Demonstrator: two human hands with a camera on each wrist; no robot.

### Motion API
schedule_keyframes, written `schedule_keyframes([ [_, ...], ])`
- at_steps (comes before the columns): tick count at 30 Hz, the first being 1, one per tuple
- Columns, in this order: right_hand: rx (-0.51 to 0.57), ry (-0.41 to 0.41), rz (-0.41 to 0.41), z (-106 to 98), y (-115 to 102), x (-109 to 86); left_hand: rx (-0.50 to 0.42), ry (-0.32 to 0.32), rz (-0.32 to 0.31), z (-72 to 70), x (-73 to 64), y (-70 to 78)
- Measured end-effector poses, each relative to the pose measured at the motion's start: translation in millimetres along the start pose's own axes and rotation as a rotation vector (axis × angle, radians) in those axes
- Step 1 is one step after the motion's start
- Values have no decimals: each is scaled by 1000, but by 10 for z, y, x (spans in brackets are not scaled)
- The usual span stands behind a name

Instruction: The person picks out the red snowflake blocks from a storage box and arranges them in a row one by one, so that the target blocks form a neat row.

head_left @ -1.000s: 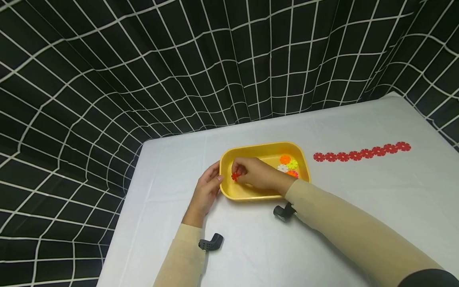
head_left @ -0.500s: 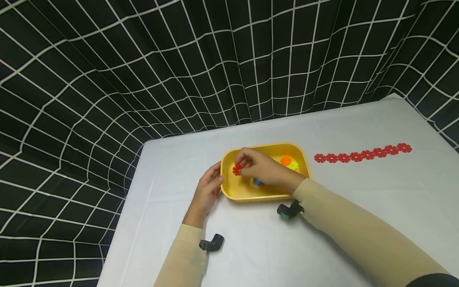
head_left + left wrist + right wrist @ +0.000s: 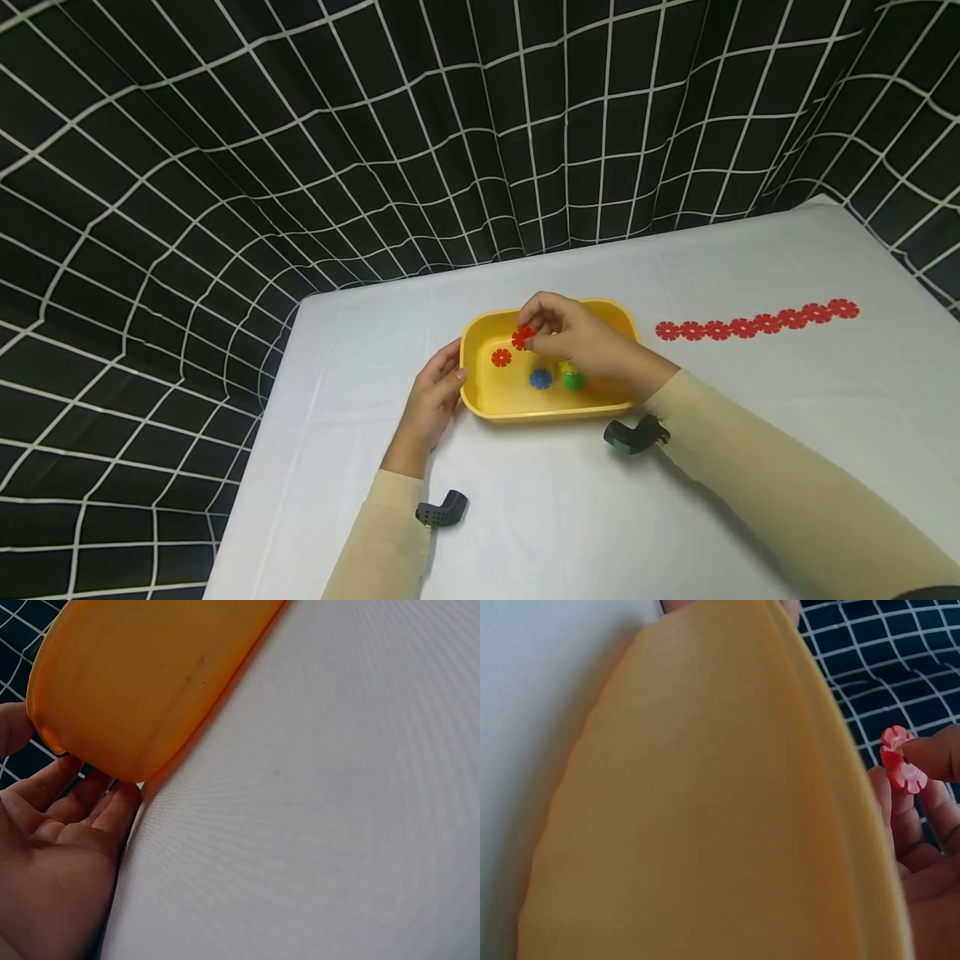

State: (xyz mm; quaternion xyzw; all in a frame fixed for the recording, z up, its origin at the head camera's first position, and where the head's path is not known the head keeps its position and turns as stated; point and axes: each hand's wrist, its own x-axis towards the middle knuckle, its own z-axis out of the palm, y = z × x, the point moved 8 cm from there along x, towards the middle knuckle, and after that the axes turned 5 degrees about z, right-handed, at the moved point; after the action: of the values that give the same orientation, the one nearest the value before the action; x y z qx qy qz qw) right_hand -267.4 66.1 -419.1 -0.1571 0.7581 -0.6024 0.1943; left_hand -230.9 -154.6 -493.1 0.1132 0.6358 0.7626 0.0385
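Pinched in my right hand (image 3: 577,333) is a red notched snowflake building disc (image 3: 522,337), held above a yellow plastic tray (image 3: 483,396); the right wrist view shows the disc (image 3: 904,761) between thumb and fingers. A second red disc (image 3: 501,357) lies in the tray's left half. Nearer the middle are a blue disc (image 3: 540,379), a green disc (image 3: 573,381) and a yellow-green one, partly hidden by the right hand and wrist. My left hand (image 3: 431,404) holds the tray's left end, thumb at the rim and fingers against the outside wall (image 3: 120,761).
A row of several joined red discs (image 3: 742,327) lies on the white-covered table (image 3: 525,517) to the tray's right. Behind the table hangs a black curtain (image 3: 420,150) with white grid lines. Each wrist wears a small black camera.
My right hand has lifted its red disc and moved up and right within the tray's area. The second red, blue and green discs now show beneath. My left hand stays in place.
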Motion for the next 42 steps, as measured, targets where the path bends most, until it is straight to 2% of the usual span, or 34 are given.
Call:
schedule_keyframes([
  [11,-53,72,16,-252,66,-137,-2,-10,4,-8,-7,-12],
  [29,-41,159,41,-703,234,-439,-5,-6,10,-8,-9,-18],
  [42,-52,243,100,-1042,331,-659,4,-3,15,-5,0,-8],
])
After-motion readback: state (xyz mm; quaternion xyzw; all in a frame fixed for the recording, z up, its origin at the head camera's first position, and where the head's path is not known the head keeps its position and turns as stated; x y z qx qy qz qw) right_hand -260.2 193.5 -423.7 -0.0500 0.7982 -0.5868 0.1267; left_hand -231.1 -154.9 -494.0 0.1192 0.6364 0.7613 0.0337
